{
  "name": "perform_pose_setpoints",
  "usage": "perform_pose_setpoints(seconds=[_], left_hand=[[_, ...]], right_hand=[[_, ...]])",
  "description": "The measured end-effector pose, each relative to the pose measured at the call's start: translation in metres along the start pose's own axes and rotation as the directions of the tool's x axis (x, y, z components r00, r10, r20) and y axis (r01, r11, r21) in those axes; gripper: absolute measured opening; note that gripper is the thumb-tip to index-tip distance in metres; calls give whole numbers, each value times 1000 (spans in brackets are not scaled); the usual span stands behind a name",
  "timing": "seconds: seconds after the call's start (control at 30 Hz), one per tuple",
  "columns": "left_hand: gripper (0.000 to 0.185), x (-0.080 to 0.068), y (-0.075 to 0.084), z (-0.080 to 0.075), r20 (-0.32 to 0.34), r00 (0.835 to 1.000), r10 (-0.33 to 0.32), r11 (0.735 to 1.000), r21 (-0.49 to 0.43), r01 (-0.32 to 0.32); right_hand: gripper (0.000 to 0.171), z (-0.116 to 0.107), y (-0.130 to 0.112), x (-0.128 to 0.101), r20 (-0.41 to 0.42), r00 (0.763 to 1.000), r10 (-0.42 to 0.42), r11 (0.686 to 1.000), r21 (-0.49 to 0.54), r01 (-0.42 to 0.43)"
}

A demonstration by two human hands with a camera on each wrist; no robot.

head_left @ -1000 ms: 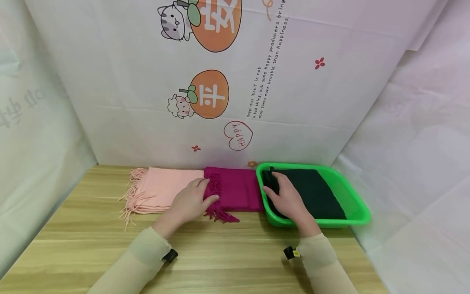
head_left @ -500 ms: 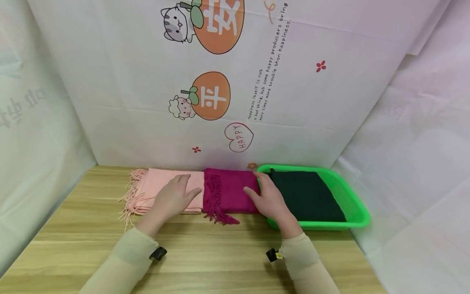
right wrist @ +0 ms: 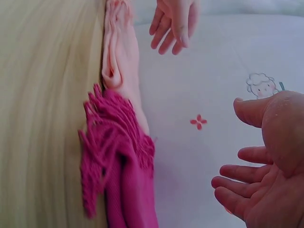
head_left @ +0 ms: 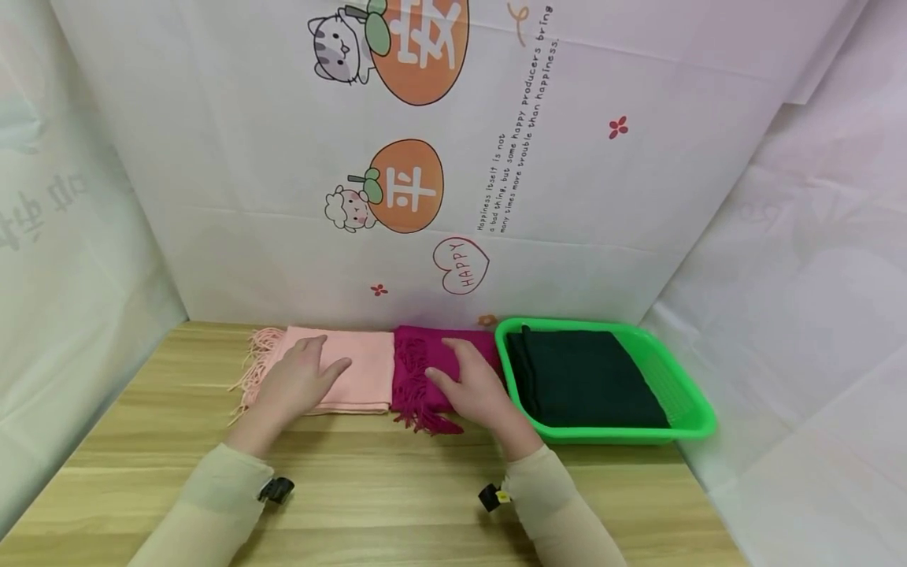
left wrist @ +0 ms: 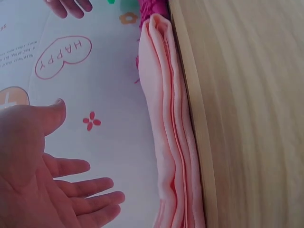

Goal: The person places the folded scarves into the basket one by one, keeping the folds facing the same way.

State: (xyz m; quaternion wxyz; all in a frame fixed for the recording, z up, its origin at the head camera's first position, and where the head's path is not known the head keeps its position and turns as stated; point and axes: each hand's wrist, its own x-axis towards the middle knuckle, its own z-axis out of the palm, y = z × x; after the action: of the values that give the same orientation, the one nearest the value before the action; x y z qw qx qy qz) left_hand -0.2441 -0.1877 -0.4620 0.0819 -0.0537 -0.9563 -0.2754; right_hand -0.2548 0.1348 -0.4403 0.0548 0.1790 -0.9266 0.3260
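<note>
A folded pink scarf (head_left: pixel 361 370) with fringe at its left end lies on the table. My left hand (head_left: pixel 294 382) hovers over its left part with fingers spread, and the left wrist view shows a gap between that hand and the scarf's folded edge (left wrist: pixel 164 104). Right beside it lies a folded magenta scarf (head_left: pixel 439 358), its tassels towards the pink one. Above the magenta scarf is my right hand (head_left: pixel 471 386), fingers apart and holding nothing. A dark green folded cloth (head_left: pixel 591 378) rests inside the green plastic basket (head_left: pixel 680 386) at the right.
The wooden table (head_left: pixel 383 488) reaches back to a white printed sheet (head_left: pixel 283 260). More white sheeting (head_left: pixel 801 331) borders the right side, close to the basket. A small black camera (head_left: pixel 276 490) sits on the left wrist and another (head_left: pixel 490 496) on the right.
Both hands have moved left. The right hand has come out of the basket, leaving the dark green cloth there, and the left has passed from the magenta fringe to over the pink scarf.
</note>
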Motion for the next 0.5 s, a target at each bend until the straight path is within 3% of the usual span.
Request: perform_pose_setpoints(seconds=[0.27, 0.5], left_hand=[[86, 0, -12, -13, -5, 1000, 8, 998, -56, -8], [90, 0, -21, -20, 19, 999, -45, 998, -41, 46]], right_hand=[[63, 22, -10, 5, 29, 999, 19, 998, 53, -21], [59, 37, -19, 12, 48, 999, 8, 997, 76, -11]])
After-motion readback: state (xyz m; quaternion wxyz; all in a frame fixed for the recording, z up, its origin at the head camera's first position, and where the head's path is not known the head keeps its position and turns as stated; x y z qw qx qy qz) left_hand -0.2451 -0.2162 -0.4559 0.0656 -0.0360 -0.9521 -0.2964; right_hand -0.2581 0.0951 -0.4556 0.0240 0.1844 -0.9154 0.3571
